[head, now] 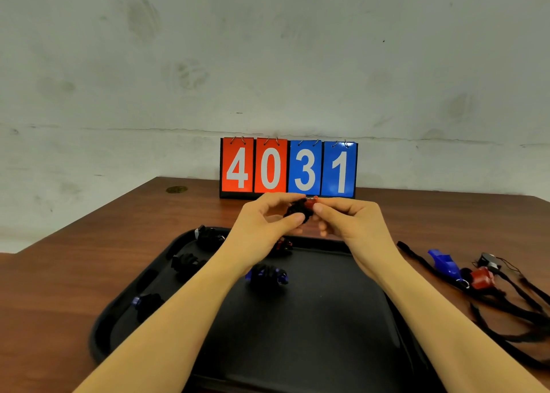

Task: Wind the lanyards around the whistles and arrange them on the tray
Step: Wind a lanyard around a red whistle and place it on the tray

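Note:
Above the far rim of the black tray (312,327), my left hand (265,217) and my right hand (348,217) together hold a red whistle (309,205) with its black lanyard wound into a bundle around it. Several wound whistles lie on the tray: one at the far left corner (208,236), one below it (186,263), a blue one (268,275) in the middle, a blue one (147,301) near the left rim, and a red one (282,245) partly hidden behind my left wrist.
On the wooden table right of the tray lie unwound whistles: a blue one (443,261), a red one (482,278) and a dark one (489,260), with loose black lanyards (506,312) tangled around them. A flip scoreboard (288,169) reading 4031 stands against the wall.

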